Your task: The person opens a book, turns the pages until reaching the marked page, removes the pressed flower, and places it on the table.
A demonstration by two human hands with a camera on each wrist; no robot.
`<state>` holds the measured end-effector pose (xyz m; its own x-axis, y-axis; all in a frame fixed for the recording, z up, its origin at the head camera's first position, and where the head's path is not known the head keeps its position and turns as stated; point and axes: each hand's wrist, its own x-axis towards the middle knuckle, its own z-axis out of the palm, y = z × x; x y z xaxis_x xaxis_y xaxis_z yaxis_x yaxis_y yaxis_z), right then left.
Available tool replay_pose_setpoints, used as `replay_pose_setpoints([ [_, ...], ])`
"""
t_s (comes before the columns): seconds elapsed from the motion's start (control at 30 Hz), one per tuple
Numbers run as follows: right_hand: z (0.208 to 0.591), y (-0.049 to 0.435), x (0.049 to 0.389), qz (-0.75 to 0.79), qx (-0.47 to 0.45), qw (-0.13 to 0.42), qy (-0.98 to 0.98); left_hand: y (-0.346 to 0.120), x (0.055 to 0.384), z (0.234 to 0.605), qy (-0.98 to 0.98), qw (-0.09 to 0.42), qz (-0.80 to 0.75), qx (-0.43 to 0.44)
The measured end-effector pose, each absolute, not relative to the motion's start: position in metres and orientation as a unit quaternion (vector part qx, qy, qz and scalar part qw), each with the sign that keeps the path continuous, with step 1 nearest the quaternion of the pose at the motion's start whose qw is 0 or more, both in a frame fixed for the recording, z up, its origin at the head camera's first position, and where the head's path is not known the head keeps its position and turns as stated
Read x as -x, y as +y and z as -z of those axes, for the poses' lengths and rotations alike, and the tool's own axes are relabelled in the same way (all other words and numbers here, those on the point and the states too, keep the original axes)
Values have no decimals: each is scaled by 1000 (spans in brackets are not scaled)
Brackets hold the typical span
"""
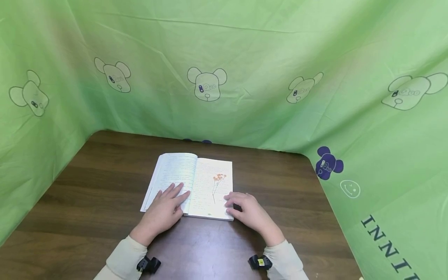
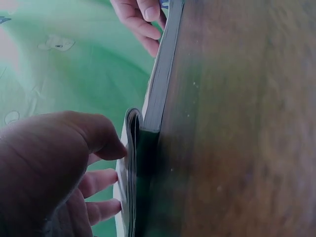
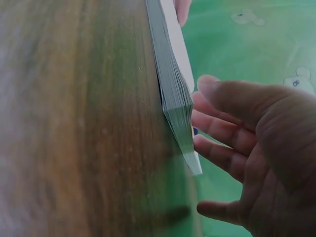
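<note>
An open book (image 1: 204, 204) lies on the brown table, its pages covered in lines of text. Across the lower part of the left page rests my left hand (image 1: 162, 210), fingers spread and fairly straight. On the right page is a thin-stemmed sprig with small orange flowers (image 1: 218, 177); whether it is loose or printed, I cannot tell. My right hand (image 1: 250, 210) lies at that page's lower right edge, fingertips on the paper and fingers loosely bent. In the right wrist view the page block (image 3: 170, 64) shows edge-on beside the fingers, with nothing pinched. The left wrist view shows folded-over pages (image 2: 131, 163) under the left fingertips.
The wooden table (image 1: 287, 182) extends around the book on all sides. Green fabric (image 1: 245, 120) with bear-head prints hangs along its back and both sides. A small black camera (image 1: 148, 265) sits at the left wrist and another device (image 1: 260, 262) at the right.
</note>
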<state>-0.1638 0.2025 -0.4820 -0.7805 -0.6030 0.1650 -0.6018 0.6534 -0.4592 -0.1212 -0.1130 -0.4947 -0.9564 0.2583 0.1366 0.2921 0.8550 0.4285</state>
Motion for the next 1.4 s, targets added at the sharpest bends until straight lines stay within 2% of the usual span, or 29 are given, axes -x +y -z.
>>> replay_pose_setpoints([
  [0.33,480,184,165,258,256,-1,932,-129,116,499,-956,24,251,152],
  [0.53,480,170,162,246,208,-34,946,-145,113,506,-948,-24,270,165],
  [0.87,489,153,158,206,154,-79,963,-148,109,498,-943,-52,280,173],
  [1.4,504,143,154,219,114,-114,962,-148,109,493,-939,-55,282,190],
])
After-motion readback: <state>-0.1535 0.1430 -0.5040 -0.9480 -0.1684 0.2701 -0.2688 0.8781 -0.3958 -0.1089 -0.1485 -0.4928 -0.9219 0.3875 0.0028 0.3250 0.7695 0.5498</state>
